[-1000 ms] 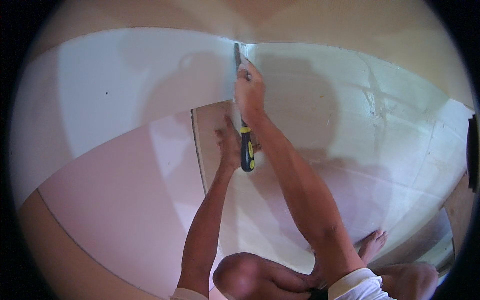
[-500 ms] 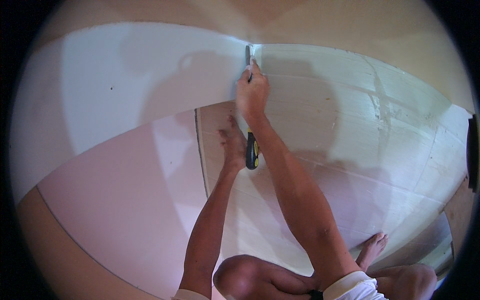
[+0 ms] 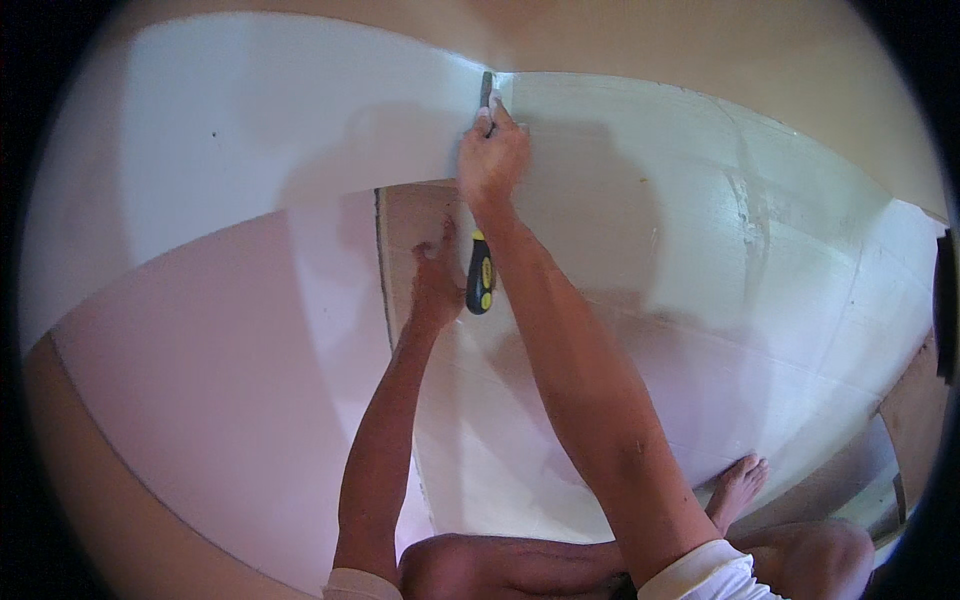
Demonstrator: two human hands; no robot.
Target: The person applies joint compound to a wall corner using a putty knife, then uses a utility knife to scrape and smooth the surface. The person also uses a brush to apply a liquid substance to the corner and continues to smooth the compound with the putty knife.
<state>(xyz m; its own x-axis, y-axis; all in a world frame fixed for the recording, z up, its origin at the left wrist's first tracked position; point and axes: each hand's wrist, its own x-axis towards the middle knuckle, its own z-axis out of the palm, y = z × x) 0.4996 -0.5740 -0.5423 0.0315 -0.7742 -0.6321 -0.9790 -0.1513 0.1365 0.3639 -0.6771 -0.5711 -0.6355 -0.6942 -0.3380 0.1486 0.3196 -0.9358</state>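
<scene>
While the person's bent knee [image 3: 480, 565] and bare foot [image 3: 735, 485] are resting at the near edge of the white board [image 3: 700, 250], both forearms are reaching away across it. The left hand [image 3: 435, 280] is lying nearly flat, fingers loosely spread, pressing on a bare brown panel [image 3: 420, 215] that is showing where the pale pink sheet [image 3: 200, 350] ends; it is gripping nothing. Just right of that hand, the yellow-and-black handle of a utility knife [image 3: 480, 280] is sitting on the board, close beside the right forearm. Whether the left hand is touching the handle cannot be told.

Farther out, the right hand [image 3: 492, 160] is curled into a closed fist around a narrow grey scraper blade [image 3: 487, 95], holding it upright at the far edge of the board, where a seam is meeting the tan wall [image 3: 650, 45]. The blade is standing just beyond the knuckles, with its lower part hidden inside the fist.

Wide open surface is stretching to both sides of the arms, the pink sheet on the left and glossy white on the right, with a rough patched streak [image 3: 745, 205] well apart toward the right edge.
</scene>
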